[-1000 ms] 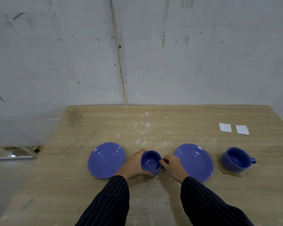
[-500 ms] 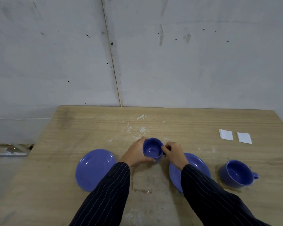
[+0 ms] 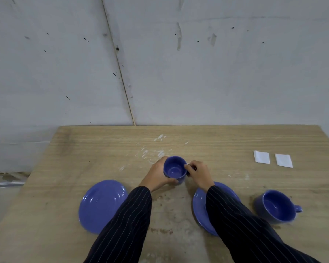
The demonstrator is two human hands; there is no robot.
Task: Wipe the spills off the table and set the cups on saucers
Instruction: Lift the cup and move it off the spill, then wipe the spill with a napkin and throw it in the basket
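A blue cup [image 3: 174, 168] stands upright mid-table, held from both sides. My left hand [image 3: 157, 175] wraps its left wall; my right hand [image 3: 198, 174] pinches its handle on the right. A blue saucer [image 3: 101, 205] lies at the near left, partly under my left sleeve. A second blue saucer [image 3: 199, 207] lies at the near right, mostly covered by my right arm. Another blue cup [image 3: 275, 205] stands at the right in a brown spill ring [image 3: 254, 198]. Brown wet stains [image 3: 165, 211] spread between the saucers, behind the held cup.
Two folded white wipes [image 3: 261, 160] [image 3: 283, 160] lie at the far right of the wooden table [image 3: 65, 168]. White flecks [image 3: 160, 138] dot the table beyond the cup. A grey wall stands right behind the table's far edge. The left edge drops to the floor.
Both hands have carried the blue cup away from me, from between the saucers to farther up the table. A brown stain shows where it stood.
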